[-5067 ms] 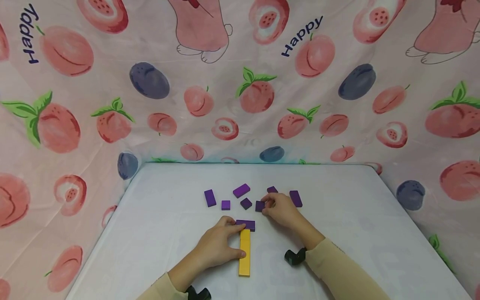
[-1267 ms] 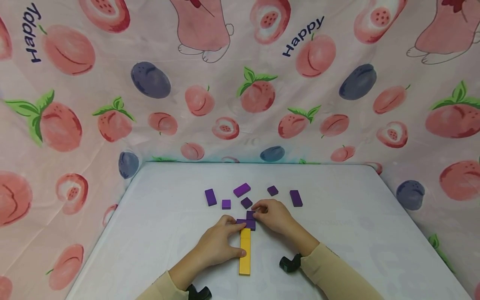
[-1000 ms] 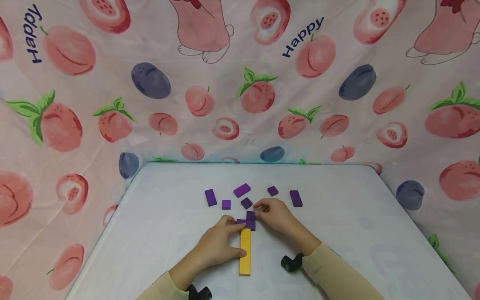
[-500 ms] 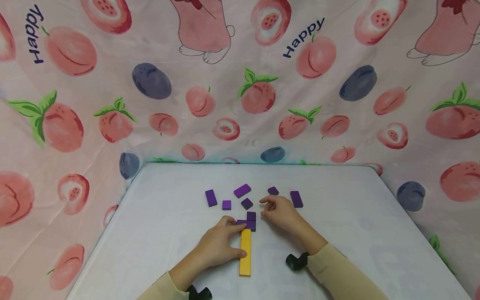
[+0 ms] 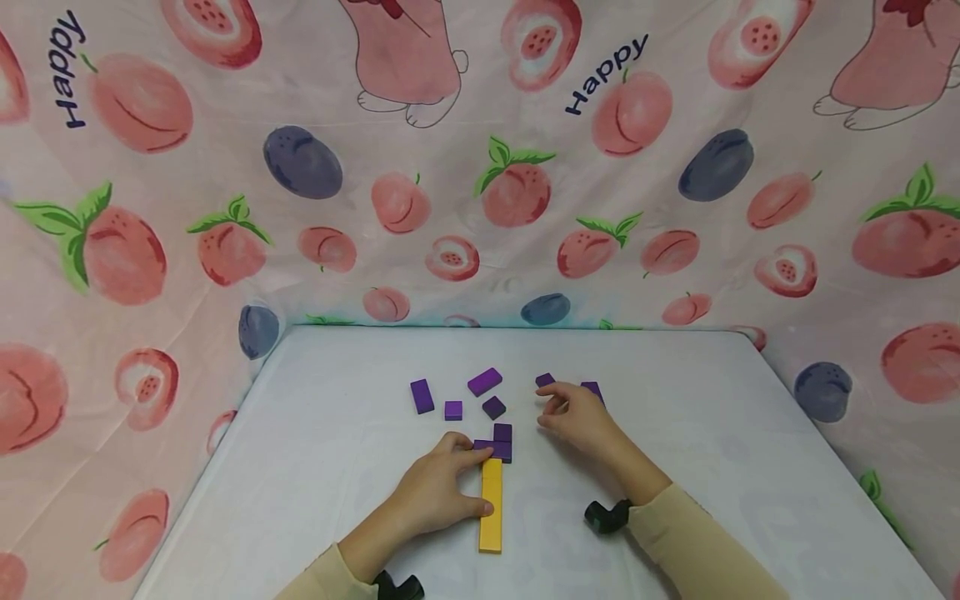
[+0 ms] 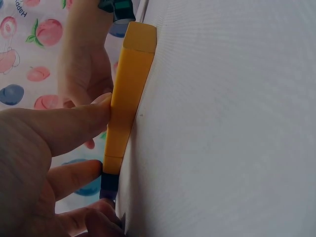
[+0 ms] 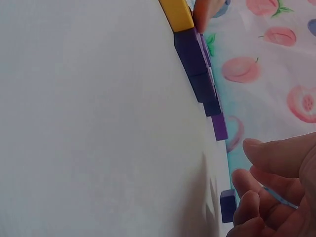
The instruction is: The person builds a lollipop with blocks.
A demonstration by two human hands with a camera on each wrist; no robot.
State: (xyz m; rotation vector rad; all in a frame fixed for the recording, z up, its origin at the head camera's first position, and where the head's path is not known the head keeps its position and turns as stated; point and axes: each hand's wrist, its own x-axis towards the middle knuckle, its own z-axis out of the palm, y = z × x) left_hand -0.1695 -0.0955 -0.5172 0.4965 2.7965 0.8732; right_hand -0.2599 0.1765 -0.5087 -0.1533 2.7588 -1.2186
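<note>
In the head view a yellow bar (image 5: pixel 491 508) lies lengthwise, its far end against a crosswise purple block (image 5: pixel 502 451). A small purple block (image 5: pixel 502 432) sits against that block's far side, at its right end. My left hand (image 5: pixel 435 490) rests with the thumb on the yellow bar and a fingertip on the crosswise block. My right hand (image 5: pixel 581 417), fingers loosely bent and holding nothing visible, is just before a small purple block (image 5: pixel 545 380) and partly covers another purple block (image 5: pixel 592 388). The right wrist view shows a gap between thumb and fingers.
Beyond the hands lie loose purple blocks: a long one (image 5: pixel 422 396) at the left, a small one (image 5: pixel 453 410), an angled long one (image 5: pixel 484 382) and a dark one (image 5: pixel 493 407). The white table (image 5: pixel 337 367) ends at a fruit-print cloth (image 5: pixel 450 208).
The small purple block has come to the crosswise block's far side and been let go. My right hand has since moved right and away from it. My left hand stays in place.
</note>
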